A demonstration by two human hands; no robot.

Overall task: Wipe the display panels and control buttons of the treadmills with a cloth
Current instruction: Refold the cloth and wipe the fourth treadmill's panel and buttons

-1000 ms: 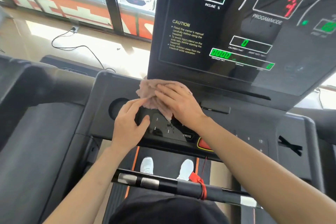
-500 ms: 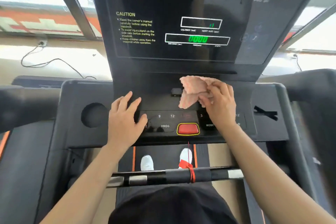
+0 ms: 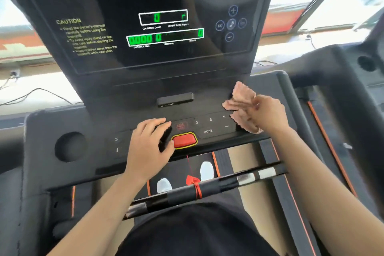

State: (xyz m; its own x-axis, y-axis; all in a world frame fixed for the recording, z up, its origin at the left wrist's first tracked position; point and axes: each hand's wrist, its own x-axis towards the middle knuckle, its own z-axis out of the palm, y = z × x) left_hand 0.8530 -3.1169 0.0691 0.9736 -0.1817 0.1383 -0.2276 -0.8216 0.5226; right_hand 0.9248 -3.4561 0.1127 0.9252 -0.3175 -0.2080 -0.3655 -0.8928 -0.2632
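Note:
A black treadmill console fills the view. Its glossy display panel (image 3: 145, 16) shows green and red digits and a yellow caution text. Below it lies the button strip (image 3: 209, 127) with numbers, MODE and a red stop button (image 3: 184, 140). My right hand (image 3: 268, 112) grips a crumpled pink cloth (image 3: 241, 100) at the right end of the button strip, the cloth touching the console. My left hand (image 3: 148, 143) rests flat with fingers spread on the buttons just left of the red button.
A round cup recess (image 3: 70, 146) sits at the console's left. A black handlebar (image 3: 207, 189) with silver sensors and a red clip crosses below. White shoes (image 3: 205, 170) stand on the belt. Another treadmill's frame (image 3: 342, 100) rises on the right. Cables trail on the floor at left.
My right hand has dragged the cloth rightward along the button strip, from its left end to its right end. My left hand stayed resting on the left buttons. The camera view shifted.

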